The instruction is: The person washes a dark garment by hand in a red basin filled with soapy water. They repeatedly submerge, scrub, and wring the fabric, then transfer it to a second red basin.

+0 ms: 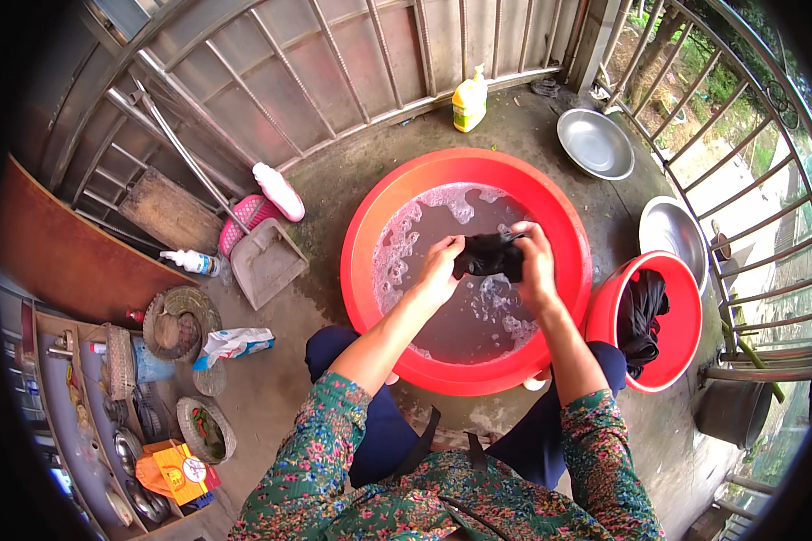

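Note:
A bunched black cloth (488,255) is stretched between my two hands, above a large red plastic basin (360,270). My left hand (441,267) grips its left end, and my right hand (536,260) has the right end. Below them, murky grey water (433,304) with white suds along its edge partly fills the basin. Just right of the basin, a smaller red bucket (680,324) leans tilted, with dark wet-looking fabric (641,321) inside it. Whether anything lies under the water cannot be seen.
Two metal bowls (595,143) rest by the right railing (751,182). A yellow pump bottle (470,101) stands behind the basin. To the left are a long-handled dustpan (267,264), a white bottle (279,191), woven baskets (206,429) and a shelf rack (74,406).

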Motion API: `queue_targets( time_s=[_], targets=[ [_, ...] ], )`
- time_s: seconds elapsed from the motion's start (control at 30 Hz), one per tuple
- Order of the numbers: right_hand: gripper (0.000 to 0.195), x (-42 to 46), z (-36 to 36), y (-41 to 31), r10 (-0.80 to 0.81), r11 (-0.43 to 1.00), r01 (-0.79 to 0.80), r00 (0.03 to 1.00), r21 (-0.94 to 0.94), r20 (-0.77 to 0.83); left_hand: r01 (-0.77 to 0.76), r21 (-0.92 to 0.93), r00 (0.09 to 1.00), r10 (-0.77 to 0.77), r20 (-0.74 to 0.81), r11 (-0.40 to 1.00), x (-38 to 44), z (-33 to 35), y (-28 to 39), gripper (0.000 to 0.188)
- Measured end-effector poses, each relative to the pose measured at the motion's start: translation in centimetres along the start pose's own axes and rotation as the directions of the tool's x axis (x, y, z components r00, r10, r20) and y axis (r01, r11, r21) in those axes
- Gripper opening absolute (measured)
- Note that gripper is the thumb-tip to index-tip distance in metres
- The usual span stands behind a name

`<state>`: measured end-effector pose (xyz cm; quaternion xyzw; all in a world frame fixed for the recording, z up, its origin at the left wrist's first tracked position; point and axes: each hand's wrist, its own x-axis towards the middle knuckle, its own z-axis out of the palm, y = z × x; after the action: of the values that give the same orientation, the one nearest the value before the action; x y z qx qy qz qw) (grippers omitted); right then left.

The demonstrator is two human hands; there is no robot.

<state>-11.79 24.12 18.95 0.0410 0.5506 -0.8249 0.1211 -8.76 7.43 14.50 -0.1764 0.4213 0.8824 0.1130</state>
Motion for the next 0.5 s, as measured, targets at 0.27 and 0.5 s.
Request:
queue_targets(
  time_s=[0.27,0.5],
  targets=[
    [0.031,-6.8,4.7,4.2,-0.420,0.128,0.797,0.583,-0.591,0.695,0.366,-0.383,0.900,-0.219,0.377,0.848,3.6,-2.8,-3.9,0.051],
    [0.041,-0.4,3.3,4.4,-0.289,0.526,0.184,0.957,-0.831,0.029,-0.017,-0.025,0.901,0.005,-0.434,1.000,0.5,2.2,-6.5,0.033]
  ],
)
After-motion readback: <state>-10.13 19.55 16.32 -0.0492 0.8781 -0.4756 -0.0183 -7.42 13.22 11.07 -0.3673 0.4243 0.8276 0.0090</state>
